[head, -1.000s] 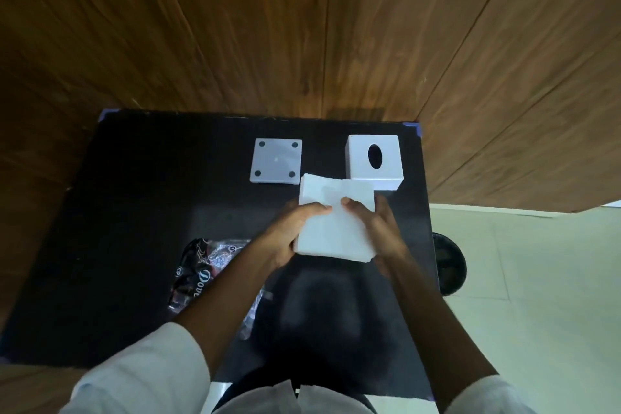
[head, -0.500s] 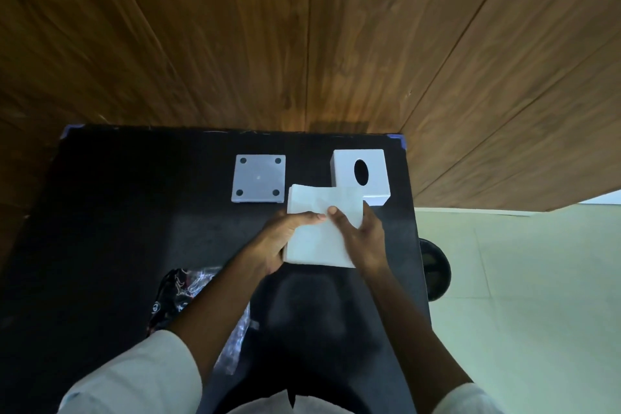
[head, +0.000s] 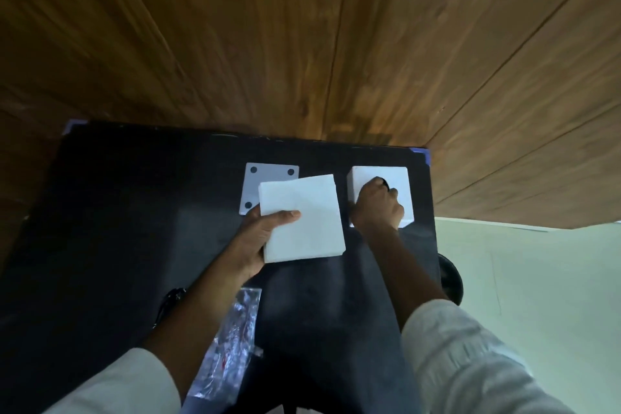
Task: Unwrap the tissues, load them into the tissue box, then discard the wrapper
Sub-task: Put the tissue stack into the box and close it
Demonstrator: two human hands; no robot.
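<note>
A thick white stack of tissues (head: 304, 218) is held by my left hand (head: 260, 237), thumb on top and fingers underneath, just above the black table (head: 134, 228). To its right stands the white cube tissue box (head: 401, 183), its dark oval opening mostly covered by my right hand (head: 378, 208), which grips the box from above with fingers around the opening. The box's flat white base plate (head: 265, 175) with dark round feet lies behind the stack, partly hidden by it. The clear crinkled wrapper (head: 232, 343) lies near the front edge under my left forearm.
A wood-panelled wall (head: 302, 44) rises right behind the table. The table's right edge drops to a pale green floor (head: 537, 296), where a dark round object (head: 452, 279) sits close beside the table.
My right hand let go of the tissue stack and moved right onto the tissue box. My left hand now holds the stack alone, shifted left and slightly up.
</note>
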